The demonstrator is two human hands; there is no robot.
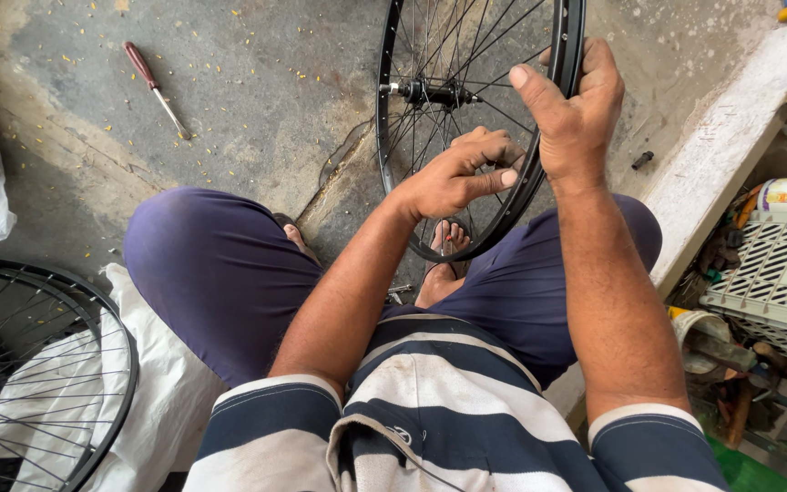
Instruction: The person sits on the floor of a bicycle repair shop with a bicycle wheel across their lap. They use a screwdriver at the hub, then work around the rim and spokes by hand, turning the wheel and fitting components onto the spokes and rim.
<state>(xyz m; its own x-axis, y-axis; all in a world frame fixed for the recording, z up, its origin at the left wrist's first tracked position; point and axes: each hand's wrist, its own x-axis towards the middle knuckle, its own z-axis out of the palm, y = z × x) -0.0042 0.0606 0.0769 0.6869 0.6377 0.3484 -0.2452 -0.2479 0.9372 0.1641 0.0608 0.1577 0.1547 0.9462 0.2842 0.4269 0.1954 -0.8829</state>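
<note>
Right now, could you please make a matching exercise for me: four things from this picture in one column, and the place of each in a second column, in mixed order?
Things:
1. screwdriver
2. bicycle wheel held by the hands
3. second wheel
4. white plastic crate

Places:
A. lower left, lying on a white sheet
B. far right, beside the concrete ledge
C. upright in the middle, above the knees
D. on the floor, upper left

Pairs: 1-D, 2-C, 3-A, 4-B
</note>
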